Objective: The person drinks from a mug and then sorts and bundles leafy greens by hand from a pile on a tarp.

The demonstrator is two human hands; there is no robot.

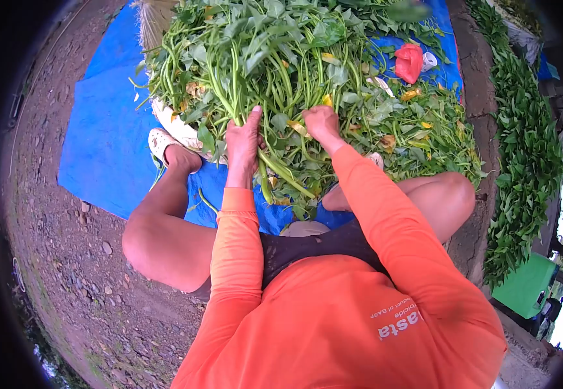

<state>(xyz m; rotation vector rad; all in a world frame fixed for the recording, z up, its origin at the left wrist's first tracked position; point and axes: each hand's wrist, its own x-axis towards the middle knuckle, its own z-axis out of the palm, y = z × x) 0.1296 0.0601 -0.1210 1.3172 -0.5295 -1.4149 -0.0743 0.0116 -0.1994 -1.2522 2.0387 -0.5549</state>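
Note:
A big heap of leafy greens that look like water spinach (275,45) lies in front of me, its long pale stems pointing toward me. My left hand (244,139) is closed round a bunch of these stems, thumb up, and thick cut ends (285,172) stick out below it. To its right, my right hand (322,123) is closed with the fingers curled in at the edge of the heap. Whatever it pinches is hidden; a yellow leaf bit (327,100) shows just above it.
The heap rests on a blue tarp (93,139). Loose leaves (417,139) with yellowed ones spread to the right, near a red plastic bag (409,63) and a white cup (429,61). A long row of greens (528,149) and a green container (526,285) stand farther right.

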